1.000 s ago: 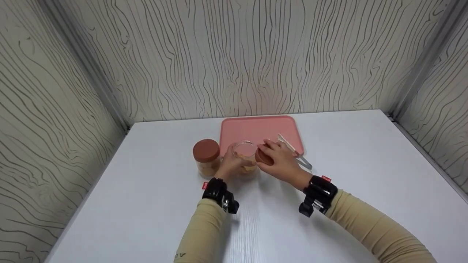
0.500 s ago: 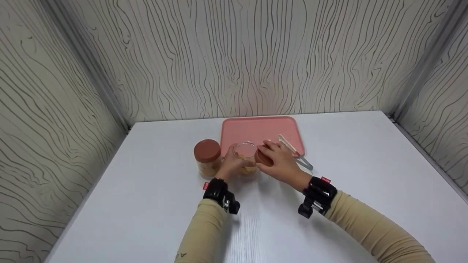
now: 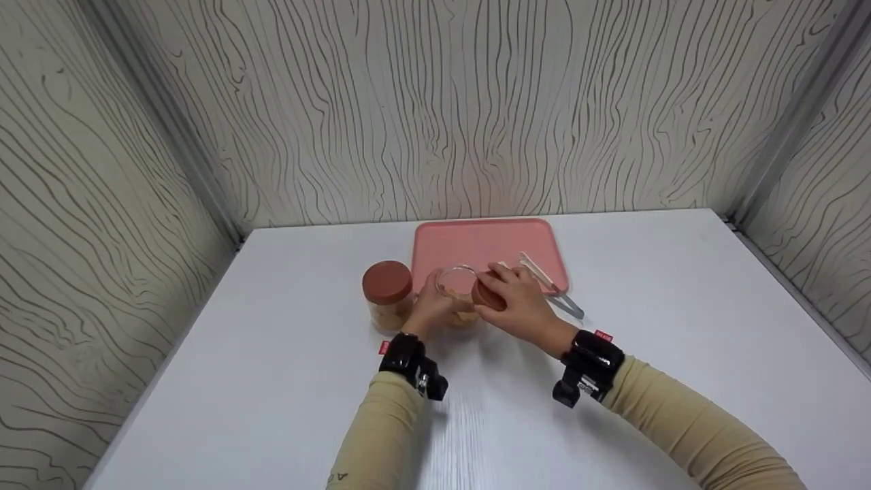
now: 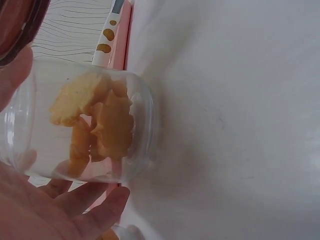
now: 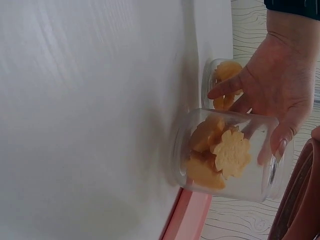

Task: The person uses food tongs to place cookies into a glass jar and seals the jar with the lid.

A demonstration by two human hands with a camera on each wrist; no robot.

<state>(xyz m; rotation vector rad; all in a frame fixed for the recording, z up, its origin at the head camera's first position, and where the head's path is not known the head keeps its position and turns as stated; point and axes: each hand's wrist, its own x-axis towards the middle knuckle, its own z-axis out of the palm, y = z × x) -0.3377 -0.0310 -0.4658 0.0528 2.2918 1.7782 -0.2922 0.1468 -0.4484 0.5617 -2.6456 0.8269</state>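
My left hand (image 3: 430, 309) grips a clear jar (image 4: 42, 115) standing upright, its rim uncovered. Inside the jar's lower part lie several scalloped, golden-brown cookies (image 5: 232, 154). My right hand (image 3: 522, 309) holds a reddish-brown round lid (image 3: 487, 297) by its edge. The lid is tilted, with its hollow side towards the jar, right beside the mouth. In the right wrist view the lid's inner rim shows at the lower right corner, and the left thumb lies near the jar's neck.
Left of my left hand stands a second cookie jar (image 3: 388, 314) with its brown lid (image 3: 387, 281) on. A pink tray (image 3: 476, 238) lies behind the jars. Tongs (image 3: 541, 272) with white, spotted grips rest across its right front corner. A patterned wall (image 3: 435, 122) rises behind the table.
The lid in my right hand has shifted slightly left, closer over the open jar's rim. My left hand keeps its grip, and the other things stay put.
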